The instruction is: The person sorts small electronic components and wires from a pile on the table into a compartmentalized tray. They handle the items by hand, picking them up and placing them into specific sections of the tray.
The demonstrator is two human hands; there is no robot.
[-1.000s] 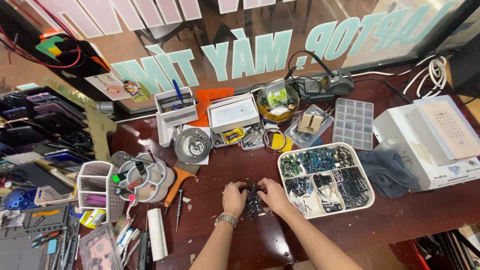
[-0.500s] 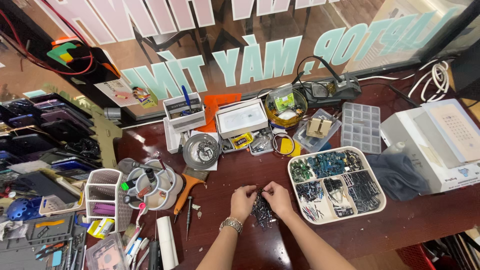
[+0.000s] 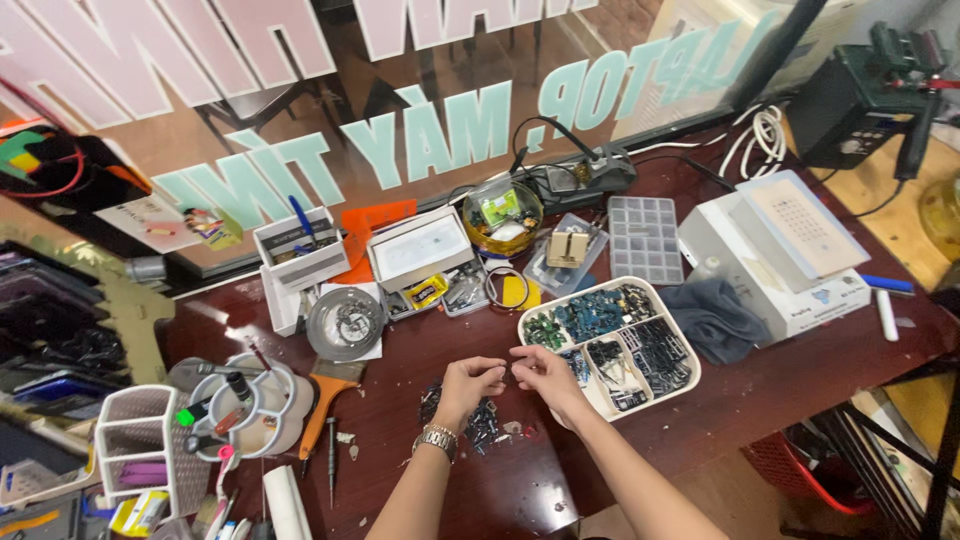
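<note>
My left hand [image 3: 470, 383] and my right hand [image 3: 545, 372] meet above the dark red tabletop [image 3: 800, 370], near its front edge and about midway along it. The fingertips of both pinch together toward each other, closed on something too small for me to make out; I cannot tell whether it is one piece or two. A metal wristwatch [image 3: 437, 440] sits on my left wrist.

Just below and between my hands lies a pile of small dark parts [image 3: 478, 420], scattered loosely on the tabletop, partly under my left hand. A few stray bits lie beside it toward the front edge.

Just to the right of my right hand, nearly touching it, stands a white sorting tray [image 3: 683, 385] with rounded corners, its compartments filled with small green and blue circuit boards and dark components. Beyond the tray toward the right edge a grey cloth [image 3: 712, 318] lies crumpled against a white box-shaped machine [image 3: 790, 245].

To the left of my hands, well apart, a brush with an orange handle [image 3: 322, 415] and a slim screwdriver [image 3: 332, 460] lie on the tabletop, next to a round white organiser [image 3: 245, 410] holding pens and tools. Farther back, toward the window edge, a round metal dish [image 3: 345, 323], a white open box [image 3: 420, 250], a glass bowl [image 3: 502, 215] and a clear compartment case [image 3: 645, 238] stand in a row.
</note>
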